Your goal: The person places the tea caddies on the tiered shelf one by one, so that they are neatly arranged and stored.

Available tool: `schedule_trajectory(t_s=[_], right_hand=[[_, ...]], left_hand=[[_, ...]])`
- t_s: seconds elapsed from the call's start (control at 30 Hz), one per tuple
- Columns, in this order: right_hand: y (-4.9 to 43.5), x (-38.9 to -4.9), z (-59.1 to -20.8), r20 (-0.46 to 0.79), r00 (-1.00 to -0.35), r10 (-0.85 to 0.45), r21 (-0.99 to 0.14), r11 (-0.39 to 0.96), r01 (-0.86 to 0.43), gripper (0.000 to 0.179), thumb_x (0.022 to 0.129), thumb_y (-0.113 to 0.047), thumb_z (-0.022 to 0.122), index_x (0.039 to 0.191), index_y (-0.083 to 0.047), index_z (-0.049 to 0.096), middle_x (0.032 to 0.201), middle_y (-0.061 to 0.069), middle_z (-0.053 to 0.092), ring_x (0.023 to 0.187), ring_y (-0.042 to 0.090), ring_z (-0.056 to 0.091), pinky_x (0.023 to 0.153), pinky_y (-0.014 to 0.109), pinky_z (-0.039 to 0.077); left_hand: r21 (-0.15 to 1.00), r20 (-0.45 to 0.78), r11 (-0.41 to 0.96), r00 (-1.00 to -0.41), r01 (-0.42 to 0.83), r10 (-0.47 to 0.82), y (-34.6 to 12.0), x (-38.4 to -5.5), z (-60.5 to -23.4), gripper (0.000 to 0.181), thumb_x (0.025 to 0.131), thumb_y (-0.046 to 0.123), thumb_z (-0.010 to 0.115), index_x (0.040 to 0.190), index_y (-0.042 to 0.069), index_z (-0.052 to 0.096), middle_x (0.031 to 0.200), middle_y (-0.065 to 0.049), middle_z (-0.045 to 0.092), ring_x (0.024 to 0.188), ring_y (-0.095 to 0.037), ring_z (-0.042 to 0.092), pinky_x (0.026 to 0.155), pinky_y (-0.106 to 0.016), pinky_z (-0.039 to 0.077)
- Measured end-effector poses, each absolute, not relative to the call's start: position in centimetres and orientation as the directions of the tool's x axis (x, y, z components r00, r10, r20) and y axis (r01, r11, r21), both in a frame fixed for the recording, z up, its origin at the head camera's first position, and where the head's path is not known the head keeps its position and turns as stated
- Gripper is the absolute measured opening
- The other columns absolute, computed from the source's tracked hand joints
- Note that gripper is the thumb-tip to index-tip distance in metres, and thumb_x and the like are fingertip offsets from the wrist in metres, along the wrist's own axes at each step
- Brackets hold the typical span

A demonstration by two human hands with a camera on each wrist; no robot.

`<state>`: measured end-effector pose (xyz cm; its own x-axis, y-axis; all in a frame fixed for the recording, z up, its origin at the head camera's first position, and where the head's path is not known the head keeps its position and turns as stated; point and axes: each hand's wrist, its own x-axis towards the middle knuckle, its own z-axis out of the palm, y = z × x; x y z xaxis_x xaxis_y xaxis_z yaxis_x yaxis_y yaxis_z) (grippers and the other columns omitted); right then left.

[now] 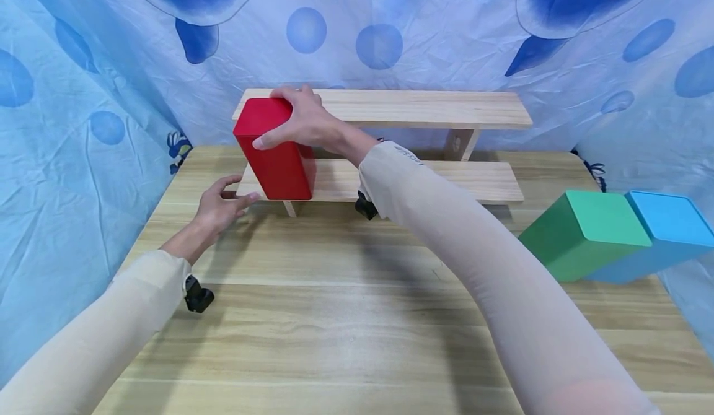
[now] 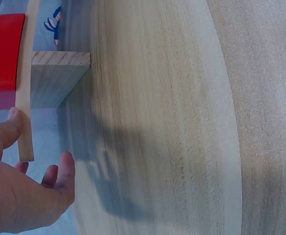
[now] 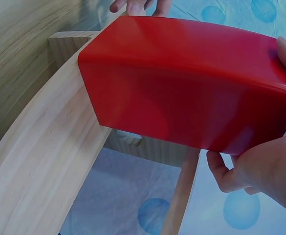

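Note:
A tall red box (image 1: 279, 161) stands on the left part of the lower board of a two-tier wooden shelf (image 1: 346, 176). My right hand (image 1: 304, 121) grips it near the top, thumb on the front side and fingers at the back, as the right wrist view also shows. At the left end of the lower board is my left hand (image 1: 217, 207). In the left wrist view its thumb (image 2: 13, 125) lies against the board, while the other fingers curl round below the board's end. Part of that hand is hidden behind the red box in the right wrist view.
On the right side of the wooden table (image 1: 334, 340) a green box (image 1: 591, 235) and a blue box (image 1: 669, 235) stand side by side. The shelf's upper board (image 1: 413, 108) runs behind and above the lower one. A blue whale-print curtain (image 1: 346, 37) surrounds the table.

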<state>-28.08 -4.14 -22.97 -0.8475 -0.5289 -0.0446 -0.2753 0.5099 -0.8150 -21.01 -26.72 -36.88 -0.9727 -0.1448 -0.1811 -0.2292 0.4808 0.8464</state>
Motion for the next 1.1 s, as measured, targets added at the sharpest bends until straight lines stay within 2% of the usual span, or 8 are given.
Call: schedule_trajectory(t_s=[0.27,0.57,0.77,0.97,1.1], right_hand=[[-4.4,-28.3,-23.0,-0.063,-0.844,-0.533,-0.824,0.505,-0.257,0.091,0.067,-0.039,0.086,0.143,-0.029,0.037,0.135,-0.001,0.034,0.118,0.009,0.033,0.079,0.023,0.052],[-4.4,-28.3,-23.0,-0.053,-0.836,-0.546,-0.809,0.514,-0.285,0.096,0.068,-0.044,0.083,0.147,-0.029,0.031,0.137,-0.001,0.032,0.12,0.009,0.031,0.08,0.023,0.051],[-4.5,-27.7,-22.6,-0.004,-0.85,-0.527,-0.776,0.538,-0.33,0.107,0.068,-0.052,0.08,0.153,-0.034,0.017,0.144,-0.001,0.026,0.127,0.009,0.023,0.088,0.023,0.045],[-3.6,-27.3,-21.5,0.065,-0.847,-0.528,-0.75,0.534,-0.39,0.106,0.069,-0.055,0.078,0.153,-0.035,0.017,0.149,-0.004,0.019,0.132,0.008,0.015,0.098,0.024,0.038],[-2.5,-27.1,-21.0,0.084,-0.835,-0.543,-0.737,0.53,-0.419,0.105,0.07,-0.054,0.078,0.153,-0.034,0.017,0.151,-0.004,0.017,0.134,0.008,0.014,0.099,0.025,0.037]], left_hand=[[0.848,-0.191,0.475,-0.972,-0.234,-0.138,-26.7,-21.0,-36.7,0.078,0.09,0.036,0.066,0.153,0.014,0.025,0.138,-0.022,0.04,0.12,-0.031,0.045,0.096,-0.043,0.05],[0.85,-0.188,0.474,-0.973,-0.23,-0.136,-26.7,-21.0,-36.7,0.08,0.09,0.038,0.066,0.153,0.014,0.024,0.138,-0.023,0.039,0.119,-0.032,0.047,0.097,-0.045,0.049],[0.855,-0.189,0.465,-0.973,-0.229,-0.133,-26.8,-21.1,-36.6,0.08,0.09,0.039,0.066,0.153,0.013,0.023,0.139,-0.024,0.039,0.119,-0.032,0.047,0.098,-0.046,0.048],[0.856,-0.191,0.463,-0.973,-0.23,-0.13,-26.8,-21.1,-36.6,0.08,0.09,0.038,0.066,0.153,0.013,0.023,0.138,-0.024,0.039,0.118,-0.032,0.047,0.097,-0.045,0.048],[0.854,-0.196,0.465,-0.973,-0.232,-0.126,-26.9,-21.1,-36.6,0.08,0.09,0.038,0.066,0.153,0.013,0.024,0.136,-0.023,0.041,0.114,-0.027,0.049,0.097,-0.044,0.049]])
